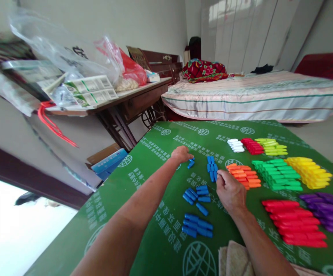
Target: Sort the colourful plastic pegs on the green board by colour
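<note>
My left hand (182, 154) reaches out over the green board, its fingers curled together. Its fingertips touch one of several small blue plastic pieces (191, 164). My right hand (231, 190) is closed, thumb side up, with its fingertips at the right edge of a small blue stack (211, 168). What it may hold is hidden by the fingers. Nearer me lie a loose blue cluster (190, 195), a short blue row (203, 190), a single blue piece (202, 209) and a flat blue group (197, 225). The pieces are short rods, some with a narrower end.
Right of my right hand lie orange (244, 176), green (277, 174), yellow (309, 172), red (294, 222) and purple (329, 211) stacks. White, dark red and lime ones lie behind. A cloth (235, 258) sits at the near edge. Left stands a cluttered desk (137, 94); beyond is a bed (255, 96).
</note>
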Demonstrator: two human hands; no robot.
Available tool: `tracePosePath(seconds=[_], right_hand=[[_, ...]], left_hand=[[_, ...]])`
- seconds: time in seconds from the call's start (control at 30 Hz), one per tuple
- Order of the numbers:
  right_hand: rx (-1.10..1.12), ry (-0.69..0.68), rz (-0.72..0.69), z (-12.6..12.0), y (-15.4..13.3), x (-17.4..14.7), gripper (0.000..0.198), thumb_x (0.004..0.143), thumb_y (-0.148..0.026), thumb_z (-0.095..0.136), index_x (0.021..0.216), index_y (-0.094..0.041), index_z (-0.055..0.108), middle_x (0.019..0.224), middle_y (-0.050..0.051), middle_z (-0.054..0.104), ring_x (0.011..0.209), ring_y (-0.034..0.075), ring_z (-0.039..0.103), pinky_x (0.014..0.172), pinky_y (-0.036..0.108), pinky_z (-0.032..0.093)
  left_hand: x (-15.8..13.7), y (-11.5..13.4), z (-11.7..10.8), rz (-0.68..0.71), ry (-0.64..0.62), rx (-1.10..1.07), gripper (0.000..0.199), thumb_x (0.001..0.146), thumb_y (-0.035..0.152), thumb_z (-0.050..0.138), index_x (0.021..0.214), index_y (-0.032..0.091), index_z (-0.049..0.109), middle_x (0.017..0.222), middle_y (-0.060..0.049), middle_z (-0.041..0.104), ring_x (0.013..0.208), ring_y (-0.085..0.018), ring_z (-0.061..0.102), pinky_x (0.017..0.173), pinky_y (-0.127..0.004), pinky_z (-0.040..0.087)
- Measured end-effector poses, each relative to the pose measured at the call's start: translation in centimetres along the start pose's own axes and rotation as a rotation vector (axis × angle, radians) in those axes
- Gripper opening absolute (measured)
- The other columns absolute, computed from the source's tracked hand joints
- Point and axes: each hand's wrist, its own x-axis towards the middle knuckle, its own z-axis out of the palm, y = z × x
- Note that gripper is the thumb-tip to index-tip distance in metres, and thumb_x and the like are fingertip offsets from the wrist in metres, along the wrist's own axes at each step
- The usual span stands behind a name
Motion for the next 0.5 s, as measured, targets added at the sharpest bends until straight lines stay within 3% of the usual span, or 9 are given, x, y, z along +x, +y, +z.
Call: tracePosePath(seconds=[0.5], right_hand=[[0.069,-0.073,-0.112,0.3,-0.6,-0.5,0.028,0.086,-0.018,0.043,0.085,-0.019,0.070,0.071,0.003,0.072,0.058,0.013,0.063,0.056,0.021,0.041]], left_hand=[[-0.3,2.1,-0.3,-0.017,-0.050,-0.046,0.036,0.087,0.038,0.055,0.117,0.017,0.054,0.119,-0.009,0.057,0.101,-0.020,0.058,0.085,-0.042,0.051]])
